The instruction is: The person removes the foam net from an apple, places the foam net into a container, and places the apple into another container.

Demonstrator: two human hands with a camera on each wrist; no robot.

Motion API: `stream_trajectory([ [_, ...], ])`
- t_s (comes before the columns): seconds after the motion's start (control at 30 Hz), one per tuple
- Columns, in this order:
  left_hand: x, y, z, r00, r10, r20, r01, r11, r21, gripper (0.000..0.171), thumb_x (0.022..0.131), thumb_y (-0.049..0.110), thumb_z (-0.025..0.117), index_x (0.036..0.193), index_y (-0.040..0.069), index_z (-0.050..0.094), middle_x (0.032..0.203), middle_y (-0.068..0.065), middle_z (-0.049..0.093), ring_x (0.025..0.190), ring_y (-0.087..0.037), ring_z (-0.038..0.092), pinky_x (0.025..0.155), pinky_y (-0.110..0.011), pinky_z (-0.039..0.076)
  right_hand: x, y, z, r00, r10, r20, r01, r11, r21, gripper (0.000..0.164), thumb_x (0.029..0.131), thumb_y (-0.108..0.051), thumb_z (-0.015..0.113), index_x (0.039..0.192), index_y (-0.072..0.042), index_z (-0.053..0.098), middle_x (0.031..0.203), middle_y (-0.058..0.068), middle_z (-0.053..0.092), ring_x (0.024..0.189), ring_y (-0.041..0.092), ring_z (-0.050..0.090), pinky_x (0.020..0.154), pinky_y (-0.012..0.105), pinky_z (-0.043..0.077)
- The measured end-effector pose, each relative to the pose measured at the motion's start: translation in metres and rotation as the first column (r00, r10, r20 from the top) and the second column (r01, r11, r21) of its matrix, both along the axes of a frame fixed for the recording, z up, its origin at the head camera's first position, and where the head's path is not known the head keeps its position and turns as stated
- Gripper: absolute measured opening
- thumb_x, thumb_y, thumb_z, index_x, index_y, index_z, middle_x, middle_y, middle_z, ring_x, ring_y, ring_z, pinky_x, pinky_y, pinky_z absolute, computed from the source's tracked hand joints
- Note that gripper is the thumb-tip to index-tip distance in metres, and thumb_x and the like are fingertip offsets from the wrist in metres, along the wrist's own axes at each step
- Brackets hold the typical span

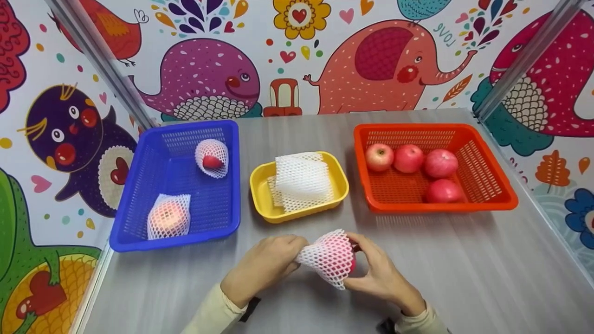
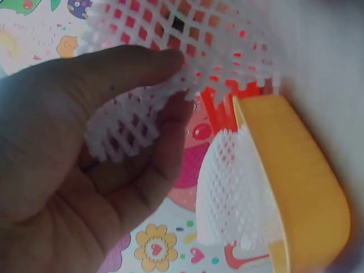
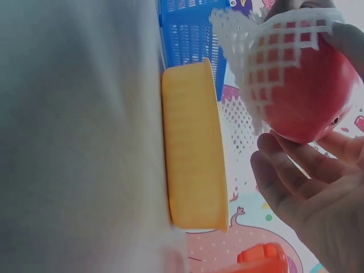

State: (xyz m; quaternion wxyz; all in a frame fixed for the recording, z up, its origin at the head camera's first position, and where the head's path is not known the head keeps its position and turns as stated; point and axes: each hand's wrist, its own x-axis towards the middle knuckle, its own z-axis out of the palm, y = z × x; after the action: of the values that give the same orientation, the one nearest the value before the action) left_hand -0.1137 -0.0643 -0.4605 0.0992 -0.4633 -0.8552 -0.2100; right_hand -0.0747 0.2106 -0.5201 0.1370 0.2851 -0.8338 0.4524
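Note:
Between the two hands, above the near part of the table, is a red apple (image 3: 318, 91) partly covered by a white foam net sleeve (image 1: 326, 257). My left hand (image 1: 269, 262) pinches the gathered left end of the sleeve between thumb and fingers, as the left wrist view shows closely. My right hand (image 1: 383, 273) holds the apple from the right, thumb and fingers around its sides at the sleeve's mouth. In the right wrist view, the apple's bare end shows on the side toward the right palm.
A blue basket (image 1: 235, 185) at left holds two apples in foam nets. In the middle, a yellow tray (image 1: 260, 211) contains stacked white foam nets (image 1: 304, 178). The red basket (image 1: 441, 206) at right holds several bare apples (image 1: 441, 163). Patterned panels surround the grey table (image 1: 297, 134).

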Motion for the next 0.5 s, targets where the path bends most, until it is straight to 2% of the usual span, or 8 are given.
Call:
stream_trajectory([
  [0.1, -0.003, -0.008, 0.003, 0.999, 0.042, 0.012, -0.042, 0.999, -0.005, 0.023, 0.077, 0.004, 0.079, 0.094, 0.010, 0.065, 0.085, 0.001, 0.066, 0.076, -0.019, 0.066, 0.067, -0.035, 0.056, 0.001, 0.005, 0.001, 0.999, -0.028, 0.041, 0.029, 1.000, -0.010, 0.088, 0.063, -0.017, 0.093, 0.140, -0.008, 0.052, 0.124, 0.002, 0.062, 0.101, 0.017, 0.061, 0.082, 0.035, 0.054],
  [0.23, -0.008, -0.022, 0.011, 0.995, 0.097, -0.008, -0.097, 0.995, 0.013, 0.022, 0.077, 0.004, 0.080, 0.092, 0.008, 0.064, 0.085, -0.002, 0.066, 0.076, -0.019, 0.065, 0.069, -0.036, 0.056, 0.002, 0.011, 0.002, 0.997, -0.058, 0.041, 0.058, 0.998, -0.015, 0.087, 0.065, -0.027, 0.096, 0.138, -0.007, 0.053, 0.121, 0.000, 0.063, 0.101, 0.016, 0.061, 0.082, 0.028, 0.052],
  [0.37, -0.017, -0.038, 0.025, 0.985, 0.160, -0.063, -0.156, 0.986, 0.062, 0.022, 0.077, 0.004, 0.081, 0.091, 0.007, 0.064, 0.084, -0.004, 0.067, 0.073, -0.019, 0.064, 0.065, -0.035, 0.056, 0.003, 0.017, 0.000, 0.995, -0.085, 0.049, 0.085, 0.996, -0.004, 0.087, 0.065, -0.029, 0.096, 0.137, -0.005, 0.054, 0.118, -0.003, 0.064, 0.100, 0.014, 0.061, 0.081, 0.027, 0.051],
  [0.5, -0.032, -0.051, 0.042, 0.968, 0.227, -0.102, -0.218, 0.971, 0.097, 0.022, 0.077, 0.001, 0.080, 0.095, 0.003, 0.067, 0.084, -0.007, 0.068, 0.071, -0.022, 0.065, 0.064, -0.036, 0.056, 0.004, 0.020, -0.002, 0.993, -0.093, 0.066, 0.092, 0.996, 0.009, 0.086, 0.065, -0.031, 0.095, 0.137, -0.005, 0.054, 0.117, -0.004, 0.064, 0.100, 0.014, 0.061, 0.080, 0.029, 0.052],
])
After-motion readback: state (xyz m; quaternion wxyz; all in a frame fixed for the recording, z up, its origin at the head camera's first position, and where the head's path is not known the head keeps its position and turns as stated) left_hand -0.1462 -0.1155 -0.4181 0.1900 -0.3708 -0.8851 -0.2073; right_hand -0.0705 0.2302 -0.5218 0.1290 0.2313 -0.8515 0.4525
